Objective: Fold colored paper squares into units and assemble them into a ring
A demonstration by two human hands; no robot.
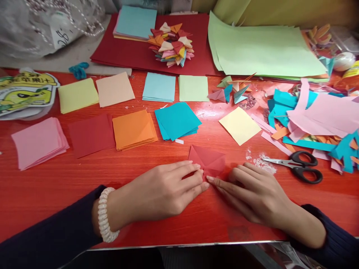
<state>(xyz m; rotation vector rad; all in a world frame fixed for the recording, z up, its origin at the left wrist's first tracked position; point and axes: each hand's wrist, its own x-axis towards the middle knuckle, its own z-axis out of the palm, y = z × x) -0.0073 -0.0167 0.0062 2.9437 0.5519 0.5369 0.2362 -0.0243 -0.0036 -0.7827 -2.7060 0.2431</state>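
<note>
A creased red square of origami paper lies on the red table near its front edge, with fold lines meeting near its middle. The fingertips of my left hand are closed together on its left and lower edge. My right hand comes from the other side, other fingers curled, with its index fingertip and thumb at the bottom corner of the same sheet. Both hands' fingertips nearly meet there and cover that corner. A pale yellow square lies beyond my right hand, and black-handled scissors rest to its right.
Stacks of pink, red, orange and teal paper line the table, with lighter squares behind. A folded-paper ring sits on dark red sheets. Scraps pile up at right; a plastic bag stands at back left.
</note>
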